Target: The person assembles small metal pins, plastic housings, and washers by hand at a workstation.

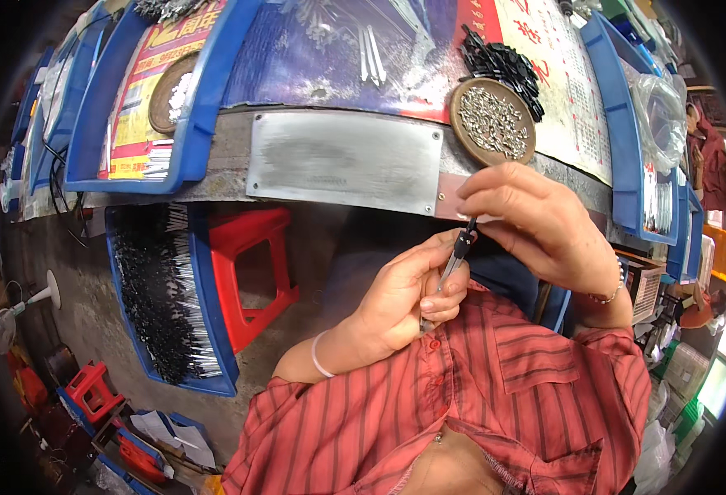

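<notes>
My left hand (421,285) is closed around a slim silver rod with a black end (463,244), held at a slant in front of the striped shirt. Its silver lower part runs down between my fingers and is partly hidden. Just above, my right hand (536,219) bends over the black tip, thumb and forefinger closed at it. Near that hand, on the table, a round wooden dish (459,124) holds many small metal parts (495,120). Behind the dish lies a heap of black plastic pieces (505,70).
A metal plate (342,161) is screwed to the table's front edge. Several silver rods (371,56) lie farther back. Blue trays (190,161) flank the work area. Below left, another blue tray (224,330) of black-ended rods stands by a red stool (223,272).
</notes>
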A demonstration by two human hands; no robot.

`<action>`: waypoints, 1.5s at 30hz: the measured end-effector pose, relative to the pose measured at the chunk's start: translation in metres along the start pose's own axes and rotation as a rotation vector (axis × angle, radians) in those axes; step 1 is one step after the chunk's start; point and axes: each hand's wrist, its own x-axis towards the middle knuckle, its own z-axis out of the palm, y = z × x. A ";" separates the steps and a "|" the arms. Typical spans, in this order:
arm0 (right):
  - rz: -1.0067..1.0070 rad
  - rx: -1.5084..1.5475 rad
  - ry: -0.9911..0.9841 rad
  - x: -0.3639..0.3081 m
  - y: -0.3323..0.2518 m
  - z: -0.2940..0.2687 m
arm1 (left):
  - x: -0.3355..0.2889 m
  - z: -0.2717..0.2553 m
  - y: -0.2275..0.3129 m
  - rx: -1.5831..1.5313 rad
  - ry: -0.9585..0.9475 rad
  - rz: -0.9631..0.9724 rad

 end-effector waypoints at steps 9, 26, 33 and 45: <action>-0.386 -0.337 -0.254 0.034 -0.015 -0.002 | -0.017 0.010 0.033 0.291 -0.047 0.019; 0.033 -0.240 0.267 0.250 0.164 0.009 | -0.014 0.000 0.094 1.183 0.206 1.381; 0.021 -0.357 0.334 0.277 0.171 0.023 | -0.013 0.001 0.094 1.169 0.243 1.403; 0.019 -0.348 0.385 0.229 0.151 -0.003 | -0.010 0.003 0.093 1.179 0.245 1.417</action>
